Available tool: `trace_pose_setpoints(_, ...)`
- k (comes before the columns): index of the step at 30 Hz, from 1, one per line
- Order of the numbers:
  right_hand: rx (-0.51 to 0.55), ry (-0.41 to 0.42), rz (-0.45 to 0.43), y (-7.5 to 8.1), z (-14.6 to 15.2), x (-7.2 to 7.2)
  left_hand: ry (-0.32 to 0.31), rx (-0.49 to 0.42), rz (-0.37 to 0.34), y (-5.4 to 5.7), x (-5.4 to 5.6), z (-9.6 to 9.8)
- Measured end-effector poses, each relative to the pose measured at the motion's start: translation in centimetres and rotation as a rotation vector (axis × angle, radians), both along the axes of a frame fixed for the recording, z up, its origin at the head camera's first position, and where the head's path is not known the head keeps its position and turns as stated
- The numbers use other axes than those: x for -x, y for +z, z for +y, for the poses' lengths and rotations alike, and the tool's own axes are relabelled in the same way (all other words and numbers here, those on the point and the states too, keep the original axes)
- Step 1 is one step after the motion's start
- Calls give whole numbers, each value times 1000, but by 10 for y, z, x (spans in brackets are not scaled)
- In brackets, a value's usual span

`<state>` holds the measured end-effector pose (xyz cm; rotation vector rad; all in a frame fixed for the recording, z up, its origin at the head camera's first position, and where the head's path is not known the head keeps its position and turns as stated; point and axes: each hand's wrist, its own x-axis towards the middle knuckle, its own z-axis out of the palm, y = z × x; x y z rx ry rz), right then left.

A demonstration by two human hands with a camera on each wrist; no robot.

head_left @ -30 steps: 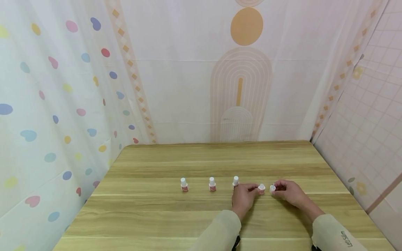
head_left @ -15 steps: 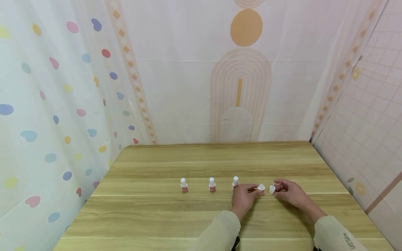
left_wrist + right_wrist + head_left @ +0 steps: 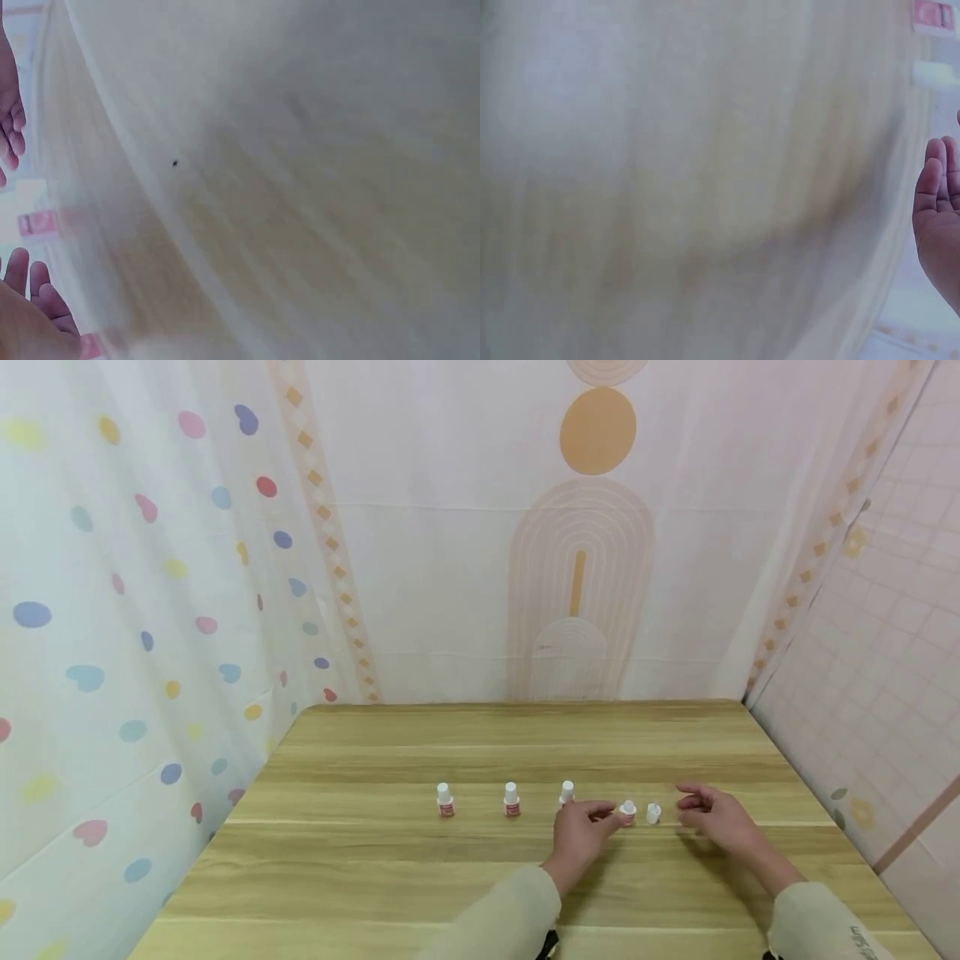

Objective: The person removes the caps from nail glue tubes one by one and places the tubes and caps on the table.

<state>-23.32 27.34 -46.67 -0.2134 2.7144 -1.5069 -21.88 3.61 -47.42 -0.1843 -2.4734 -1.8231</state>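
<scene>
Had one bottle (image 3: 627,816) uncapped, pinched in left grip (image 3: 581,837), nearer right edge of counter (image 3: 352,877), with cap (image 3: 653,813) just beside; had three capped bottles (image 3: 512,802) left. Held right grip (image 3: 722,822) loosely spread, empty.

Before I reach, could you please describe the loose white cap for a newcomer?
On the wooden table, follow the row of bottles rightward to the uncapped bottle at its end. The loose white cap is just beyond it, before the right hand, touching neither. Unlike the other caps, it sits directly on the table, with no bottle beneath it.
</scene>
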Motion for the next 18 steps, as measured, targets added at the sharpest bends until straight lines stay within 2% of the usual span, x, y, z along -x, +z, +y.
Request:
trace_pose_setpoints(4, -14, -37, 37, 13, 6, -3, -43, -10, 15, 4, -3, -15)
trace_pose_setpoints(10, -8, -92, 28, 33, 2, -4, -7, -43, 28, 11, 1, -47)
trace_pose_setpoints(14, 28, -109, 27, 46, -11, -2, -4, -127, 11, 16, 3, -63)
trace_pose_setpoints(18, 79, -111, 45, 56, -28, 1, 28, -112, 7, 18, 3, -72)
